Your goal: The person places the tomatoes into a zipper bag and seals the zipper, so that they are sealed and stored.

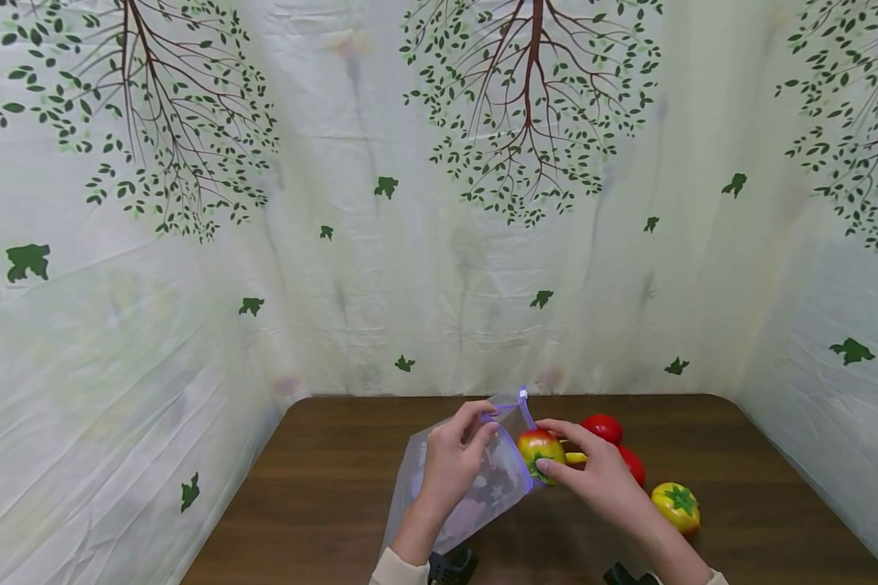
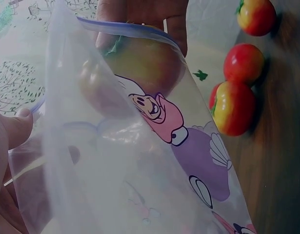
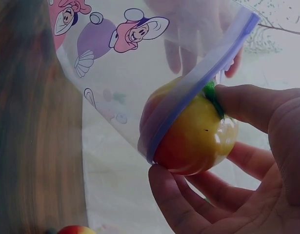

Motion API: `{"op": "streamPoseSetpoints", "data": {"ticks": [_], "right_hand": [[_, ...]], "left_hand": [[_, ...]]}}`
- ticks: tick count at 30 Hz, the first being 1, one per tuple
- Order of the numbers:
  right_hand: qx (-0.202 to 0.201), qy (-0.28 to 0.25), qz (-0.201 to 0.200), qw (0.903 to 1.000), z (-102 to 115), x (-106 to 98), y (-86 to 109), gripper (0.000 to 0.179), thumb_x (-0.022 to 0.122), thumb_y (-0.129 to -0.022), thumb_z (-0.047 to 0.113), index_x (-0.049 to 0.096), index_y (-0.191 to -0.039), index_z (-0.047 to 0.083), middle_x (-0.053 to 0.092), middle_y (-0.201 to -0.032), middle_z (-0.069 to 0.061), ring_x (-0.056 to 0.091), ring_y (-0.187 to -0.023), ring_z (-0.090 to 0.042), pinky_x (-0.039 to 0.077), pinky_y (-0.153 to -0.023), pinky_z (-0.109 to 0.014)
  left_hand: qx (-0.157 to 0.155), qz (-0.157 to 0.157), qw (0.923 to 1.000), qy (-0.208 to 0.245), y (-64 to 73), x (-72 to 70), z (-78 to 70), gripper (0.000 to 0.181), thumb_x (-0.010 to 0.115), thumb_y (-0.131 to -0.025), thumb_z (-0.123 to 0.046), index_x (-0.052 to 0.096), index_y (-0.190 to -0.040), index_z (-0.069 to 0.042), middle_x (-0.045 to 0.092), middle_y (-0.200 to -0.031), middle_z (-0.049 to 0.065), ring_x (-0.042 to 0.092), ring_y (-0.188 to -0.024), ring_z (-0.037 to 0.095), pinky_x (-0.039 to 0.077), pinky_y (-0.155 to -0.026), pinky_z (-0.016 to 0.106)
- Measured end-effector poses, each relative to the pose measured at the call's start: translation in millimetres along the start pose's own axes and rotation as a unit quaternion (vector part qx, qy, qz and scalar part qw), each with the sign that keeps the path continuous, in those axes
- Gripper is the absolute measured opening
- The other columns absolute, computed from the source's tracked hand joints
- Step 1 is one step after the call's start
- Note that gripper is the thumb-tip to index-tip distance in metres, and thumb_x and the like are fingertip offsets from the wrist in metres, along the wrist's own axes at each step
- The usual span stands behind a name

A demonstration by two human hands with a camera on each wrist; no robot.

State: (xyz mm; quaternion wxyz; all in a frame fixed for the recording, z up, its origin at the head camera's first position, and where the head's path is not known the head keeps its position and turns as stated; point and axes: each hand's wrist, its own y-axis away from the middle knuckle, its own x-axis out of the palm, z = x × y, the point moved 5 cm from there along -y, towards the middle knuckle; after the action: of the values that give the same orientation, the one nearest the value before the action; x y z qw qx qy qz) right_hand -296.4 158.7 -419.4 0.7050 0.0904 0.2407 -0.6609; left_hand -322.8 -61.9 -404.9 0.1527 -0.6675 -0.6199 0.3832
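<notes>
My left hand (image 1: 449, 459) pinches the rim of a clear zip bag (image 1: 493, 508) printed with cartoon figures, thumb and fingers at its purple zip edge. Held by my right hand (image 1: 600, 475) is a red-and-yellow tomato-like fruit (image 1: 540, 447) with a green leafy top. In the right wrist view the fruit (image 3: 203, 136) sits in the bag's mouth, one side behind the purple zip edge (image 3: 203, 83) and the other outside. The right thumb lies by the green leaves, with fingers on the fruit's lower side. Through the film, the left wrist view shows the fruit (image 2: 145, 68) blurred.
Right of the right hand, a red fruit (image 1: 603, 427) lies on the brown table (image 1: 322, 487), with another red one (image 1: 634, 465) nearer. Further right is a yellow fruit (image 1: 676, 508) with green leaves. A pale curtain (image 1: 468, 325) printed with trees hangs behind the table.
</notes>
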Motion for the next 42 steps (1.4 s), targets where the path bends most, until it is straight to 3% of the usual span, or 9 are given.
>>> {"op": "streamPoseSetpoints", "data": {"ticks": [9, 21, 27, 37, 42], "right_hand": [[0.007, 0.011, -0.006, 0.9999, -2.1, -0.1, -1.4, 0.056, 0.085, -0.080, 0.039, 0.062, -0.131, 0.038, 0.061, -0.128, 0.001, 0.060, -0.110, -0.027, 0.059, -0.079, -0.033], [0.001, 0.025, -0.013, 0.9996, 0.6, 0.5, 0.3, 0.056, 0.084, -0.081, 0.037, 0.061, -0.132, 0.037, 0.061, -0.127, 0.003, 0.060, -0.111, -0.024, 0.059, -0.081, -0.033], [-0.017, 0.022, -0.011, 0.9996, 0.6, 1.5, -0.1, 0.053, 0.082, -0.084, 0.035, 0.061, -0.133, 0.033, 0.063, -0.125, 0.002, 0.061, -0.112, -0.022, 0.057, -0.086, -0.035], [-0.045, 0.010, -0.011, 0.9989, 2.8, -0.6, 2.2, 0.046, 0.079, -0.089, 0.029, 0.063, -0.133, 0.028, 0.065, -0.125, -0.001, 0.063, -0.112, -0.023, 0.058, -0.079, -0.028], [-0.069, 0.018, -0.024, 0.9972, 3.9, -4.5, 2.5, 0.042, 0.077, -0.091, 0.027, 0.064, -0.131, 0.027, 0.067, -0.124, -0.001, 0.063, -0.110, -0.021, 0.057, -0.080, -0.027]], "left_hand": [[-0.001, 0.000, 1.0000, 0.000, -0.1, -0.8, -1.6, 0.024, 0.066, -0.098, -0.024, 0.064, -0.122, -0.021, 0.073, -0.108, -0.002, 0.070, -0.096, 0.011, 0.056, -0.086, 0.029], [0.000, -0.003, 1.0000, 0.004, -0.9, -1.8, -0.2, 0.023, 0.066, -0.098, -0.023, 0.065, -0.122, -0.020, 0.072, -0.110, -0.001, 0.070, -0.101, 0.013, 0.055, -0.087, 0.030], [0.008, -0.009, 0.9999, 0.004, -1.2, -2.2, 0.0, 0.023, 0.067, -0.098, -0.022, 0.065, -0.120, -0.019, 0.073, -0.108, -0.001, 0.070, -0.096, 0.013, 0.056, -0.086, 0.029], [0.036, -0.021, 0.9991, -0.006, -2.2, -5.4, -5.2, 0.020, 0.068, -0.098, -0.020, 0.067, -0.117, -0.018, 0.072, -0.093, -0.007, 0.059, -0.070, 0.008, 0.055, -0.064, 0.023], [0.031, -0.016, 0.9994, -0.005, -1.6, -6.3, -4.6, 0.022, 0.068, -0.097, -0.018, 0.066, -0.119, -0.020, 0.072, -0.099, -0.008, 0.062, -0.075, 0.009, 0.057, -0.070, 0.026]]}}
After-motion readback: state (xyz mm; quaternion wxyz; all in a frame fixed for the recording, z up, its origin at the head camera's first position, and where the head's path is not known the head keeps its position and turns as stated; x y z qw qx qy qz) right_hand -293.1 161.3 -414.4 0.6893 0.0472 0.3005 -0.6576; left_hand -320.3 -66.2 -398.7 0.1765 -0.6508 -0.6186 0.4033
